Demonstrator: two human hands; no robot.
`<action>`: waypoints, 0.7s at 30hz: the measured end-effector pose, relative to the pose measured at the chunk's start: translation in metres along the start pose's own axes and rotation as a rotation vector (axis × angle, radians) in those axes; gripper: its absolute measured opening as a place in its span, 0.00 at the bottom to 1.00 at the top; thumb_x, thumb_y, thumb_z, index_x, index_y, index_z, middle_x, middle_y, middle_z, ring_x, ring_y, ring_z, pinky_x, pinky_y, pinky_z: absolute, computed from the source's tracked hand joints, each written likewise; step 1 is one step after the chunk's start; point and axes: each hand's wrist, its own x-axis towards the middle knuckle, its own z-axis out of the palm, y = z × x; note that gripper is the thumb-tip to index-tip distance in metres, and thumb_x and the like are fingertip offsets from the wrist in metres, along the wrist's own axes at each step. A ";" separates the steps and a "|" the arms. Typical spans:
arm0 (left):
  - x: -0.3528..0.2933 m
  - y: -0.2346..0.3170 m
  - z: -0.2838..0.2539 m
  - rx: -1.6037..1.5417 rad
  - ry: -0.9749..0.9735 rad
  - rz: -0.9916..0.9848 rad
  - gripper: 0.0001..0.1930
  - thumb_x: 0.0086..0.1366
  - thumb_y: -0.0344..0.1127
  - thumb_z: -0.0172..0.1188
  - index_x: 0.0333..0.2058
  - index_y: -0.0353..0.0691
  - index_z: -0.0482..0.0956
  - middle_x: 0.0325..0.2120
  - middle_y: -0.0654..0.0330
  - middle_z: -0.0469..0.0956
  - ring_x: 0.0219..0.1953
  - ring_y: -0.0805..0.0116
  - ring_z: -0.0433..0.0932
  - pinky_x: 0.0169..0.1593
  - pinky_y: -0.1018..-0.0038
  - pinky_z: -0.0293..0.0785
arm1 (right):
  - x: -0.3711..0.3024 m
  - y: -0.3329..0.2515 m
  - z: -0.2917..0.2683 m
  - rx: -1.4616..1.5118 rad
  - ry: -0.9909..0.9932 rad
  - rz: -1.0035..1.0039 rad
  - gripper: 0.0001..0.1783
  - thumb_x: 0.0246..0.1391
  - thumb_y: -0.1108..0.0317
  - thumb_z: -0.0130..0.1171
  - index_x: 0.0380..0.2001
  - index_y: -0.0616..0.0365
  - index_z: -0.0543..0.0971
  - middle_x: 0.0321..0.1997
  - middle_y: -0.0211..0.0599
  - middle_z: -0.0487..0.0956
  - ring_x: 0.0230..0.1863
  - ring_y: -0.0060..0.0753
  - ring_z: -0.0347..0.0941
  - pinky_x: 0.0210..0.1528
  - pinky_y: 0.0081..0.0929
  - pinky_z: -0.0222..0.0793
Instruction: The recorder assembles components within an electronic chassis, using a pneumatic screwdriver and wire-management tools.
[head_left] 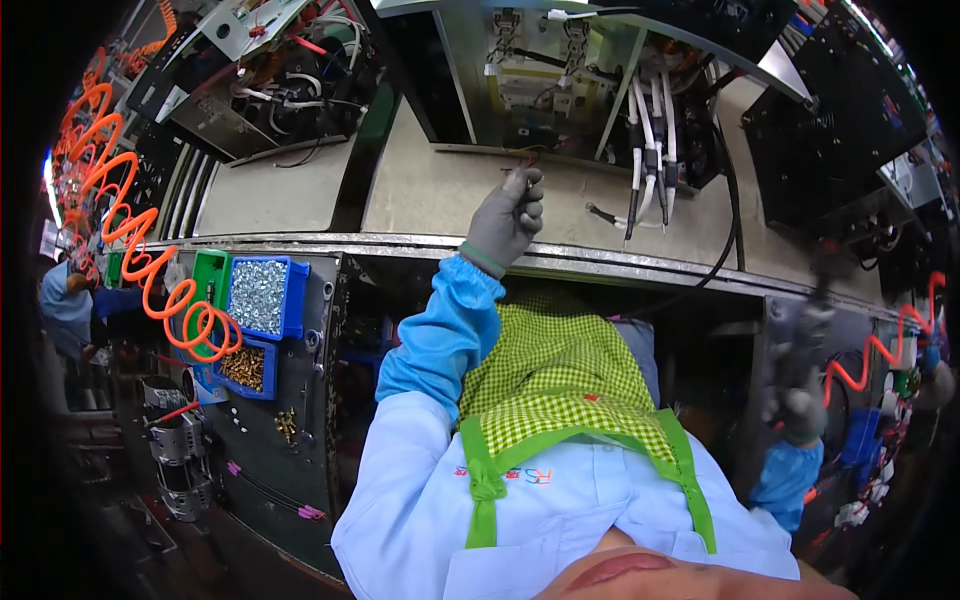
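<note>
Open cabinet (622, 95) just beyond our left hand (507, 220), fingers curled closed; right hand (802, 415) blurred, grip we cannot tell.

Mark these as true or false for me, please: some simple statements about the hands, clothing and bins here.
1. The left hand wears a grey glove. True.
2. Its fingers are spread wide. False: they are curled in.
3. Both hands are together at the open cabinet. False: the right hand is out to the person's right, blurred.
4. The person wears a green-checked apron. True.
5. Silvery fasteners fill a blue bin on the person's left. True.
6. Brass-coloured pieces lie in a red bin. False: their bin is blue too.
</note>
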 end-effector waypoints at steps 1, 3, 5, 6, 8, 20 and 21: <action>0.000 -0.001 0.010 -0.030 0.027 -0.014 0.17 0.67 0.50 0.50 0.41 0.42 0.72 0.24 0.70 0.66 0.20 0.83 0.60 0.22 0.87 0.55 | 0.009 0.006 0.011 -0.104 -0.156 0.155 0.40 0.32 0.64 0.65 0.53 0.65 0.66 0.33 0.37 0.75 0.18 0.27 0.71 0.16 0.24 0.69; 0.001 -0.003 0.022 -0.037 0.012 -0.024 0.18 0.67 0.51 0.49 0.40 0.42 0.71 0.22 0.71 0.63 0.18 0.83 0.57 0.20 0.86 0.53 | 0.031 0.033 0.050 -0.147 -0.314 0.334 0.38 0.30 0.69 0.64 0.51 0.68 0.66 0.34 0.34 0.75 0.21 0.23 0.72 0.22 0.20 0.69; 0.000 -0.004 0.029 -0.049 0.029 -0.023 0.19 0.67 0.54 0.47 0.37 0.41 0.70 0.17 0.72 0.56 0.15 0.83 0.52 0.19 0.84 0.48 | 0.051 0.067 0.082 -0.169 -0.450 0.453 0.36 0.32 0.67 0.60 0.50 0.63 0.65 0.32 0.35 0.72 0.20 0.24 0.68 0.21 0.20 0.67; 0.000 -0.004 0.029 -0.051 0.035 -0.024 0.19 0.67 0.54 0.47 0.37 0.41 0.70 0.17 0.72 0.56 0.15 0.83 0.52 0.19 0.84 0.48 | 0.059 0.078 0.098 -0.200 -0.493 0.544 0.31 0.34 0.65 0.59 0.46 0.62 0.67 0.29 0.33 0.70 0.17 0.22 0.65 0.19 0.19 0.65; -0.004 -0.001 0.022 -0.037 -0.016 0.007 0.20 0.67 0.54 0.47 0.38 0.41 0.70 0.17 0.72 0.57 0.15 0.83 0.52 0.19 0.83 0.48 | 0.067 0.081 0.128 -0.117 -0.491 0.590 0.27 0.35 0.63 0.59 0.42 0.61 0.67 0.26 0.31 0.68 0.15 0.19 0.62 0.17 0.19 0.63; -0.011 -0.006 0.001 -0.074 0.086 0.027 0.21 0.65 0.55 0.50 0.36 0.40 0.71 0.16 0.72 0.58 0.14 0.83 0.54 0.17 0.86 0.51 | 0.085 0.110 0.147 0.049 -0.424 0.601 0.19 0.44 0.70 0.53 0.42 0.60 0.65 0.22 0.30 0.67 0.12 0.18 0.61 0.11 0.18 0.61; -0.009 -0.005 0.000 0.073 0.123 0.032 0.21 0.65 0.55 0.50 0.36 0.39 0.72 0.16 0.73 0.59 0.14 0.84 0.55 0.17 0.86 0.51 | 0.087 0.113 0.144 0.048 -0.421 0.603 0.19 0.44 0.70 0.53 0.42 0.60 0.65 0.22 0.30 0.67 0.12 0.18 0.61 0.11 0.18 0.61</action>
